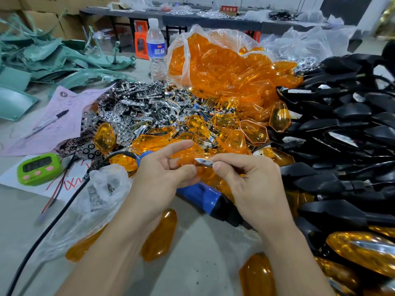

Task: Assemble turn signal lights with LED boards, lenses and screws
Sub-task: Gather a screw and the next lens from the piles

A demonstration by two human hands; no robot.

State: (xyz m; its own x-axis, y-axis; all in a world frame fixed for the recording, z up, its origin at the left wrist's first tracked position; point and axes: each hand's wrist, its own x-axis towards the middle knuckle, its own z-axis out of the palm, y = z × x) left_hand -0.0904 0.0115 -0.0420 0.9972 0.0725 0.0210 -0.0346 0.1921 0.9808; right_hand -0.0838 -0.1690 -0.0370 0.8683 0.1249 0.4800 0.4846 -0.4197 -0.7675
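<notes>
Pinching: the right hand (252, 184) nips a small chrome reflector (204, 162) between thumb and forefinger, with its pointed end aimed left.
Left hand: the left hand (162, 174) holds an amber lens (188, 158), the thumb curled against its near edge and the forefinger stretched out over the top. The reflector's tip sits right at the lens.
Under the hands: a blue screwdriver (201, 197) lies on the grey table (203, 242), and its black cord (53, 227) runs off to the lower left.
Just left: a clear bag of screws (100, 189) slumps beside the left wrist. Beyond it are a green timer (38, 168) and a pink form (64, 116) with a pen (50, 121) on it.
Near edge: loose amber lenses (159, 233) lie on the table between and around the forearms.
Behind the hands: a heap of chrome reflectors (149, 107) is mixed with more lenses, and behind it stands an open bag of amber lenses (224, 67).
Right: a pile of black housings (342, 135), with finished lights (361, 248) at the lower right.
Far left: teal plastic panels (42, 56), with a water bottle (157, 50) upright beside the lens bag.
</notes>
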